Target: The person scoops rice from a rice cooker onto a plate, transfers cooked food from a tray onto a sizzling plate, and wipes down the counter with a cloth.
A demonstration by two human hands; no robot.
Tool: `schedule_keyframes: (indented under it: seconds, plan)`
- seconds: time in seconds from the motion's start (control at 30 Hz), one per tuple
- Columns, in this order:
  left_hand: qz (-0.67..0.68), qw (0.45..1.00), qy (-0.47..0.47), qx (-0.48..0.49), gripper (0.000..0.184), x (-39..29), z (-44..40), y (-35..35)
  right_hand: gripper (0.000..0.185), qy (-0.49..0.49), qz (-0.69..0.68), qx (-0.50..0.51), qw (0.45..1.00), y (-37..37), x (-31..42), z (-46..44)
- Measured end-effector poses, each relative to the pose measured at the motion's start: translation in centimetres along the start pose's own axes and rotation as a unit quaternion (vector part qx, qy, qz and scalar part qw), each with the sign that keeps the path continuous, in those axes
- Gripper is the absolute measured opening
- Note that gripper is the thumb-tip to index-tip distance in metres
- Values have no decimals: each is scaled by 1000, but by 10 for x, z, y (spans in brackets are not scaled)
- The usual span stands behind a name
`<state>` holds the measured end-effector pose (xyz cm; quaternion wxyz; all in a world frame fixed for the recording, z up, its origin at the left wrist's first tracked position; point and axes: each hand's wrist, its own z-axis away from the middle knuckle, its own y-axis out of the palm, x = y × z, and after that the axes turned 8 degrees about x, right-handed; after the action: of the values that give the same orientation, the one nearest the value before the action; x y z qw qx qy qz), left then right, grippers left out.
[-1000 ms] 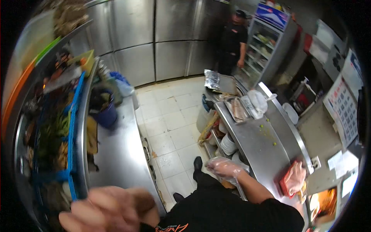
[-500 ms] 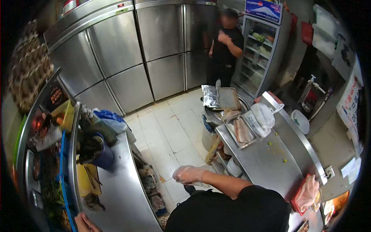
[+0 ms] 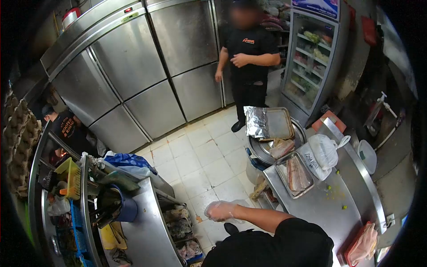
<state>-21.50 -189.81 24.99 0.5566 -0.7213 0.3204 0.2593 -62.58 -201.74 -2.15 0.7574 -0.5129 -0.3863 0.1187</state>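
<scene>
My right hand (image 3: 221, 211), in a loose clear plastic glove, hangs over the tiled floor between two steel counters. Its fingers are curled together, and nothing shows in them. My left hand is out of view. To the right, a metal tray (image 3: 304, 190) on the right counter (image 3: 327, 209) holds long pale pieces that look like meat. Another such piece (image 3: 282, 148) lies on a round metal lid beside it. Behind sits a tray partly covered with foil (image 3: 256, 121). A knotted white plastic bag (image 3: 324, 151) stands beside the meat tray.
A co-worker (image 3: 249, 53) stands before the steel refrigerators (image 3: 133, 53); another person (image 3: 71, 129) is behind the left shelf. A blue bucket of utensils (image 3: 128, 205) stands on the left counter (image 3: 149, 227). Bins (image 3: 191, 249) sit below it. A glass-door fridge (image 3: 311, 58) stands at the back right.
My view has shifted, and my left hand has gone out of it. The co-worker has come nearer and lowered a raised hand. A second person now shows at the left.
</scene>
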Motion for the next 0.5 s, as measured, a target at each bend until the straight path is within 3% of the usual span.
schedule_keyframes:
  seconds: [0.1,0.2,0.27,0.37,0.43,0.5]
  plan:
    - [19,989,72,125,16,1,-55,38,17,61,-49,-65,995,-21,8,5]
    - [69,968,131,201,19,-10,-117,82,25,77,-56,-1,995,-77,18,20]
    - [169,942,175,232,34,-32,-157,111,34,93,-129,-76,984,-106,6,32]
    - [323,872,220,294,34,-80,-215,157,48,130,-213,-151,956,-179,-7,59]
    - [338,856,237,310,28,-125,-255,191,44,178,-254,-243,919,-232,-20,78]
    - [286,851,303,320,33,-169,-302,229,35,112,-166,-403,893,-282,-43,97]
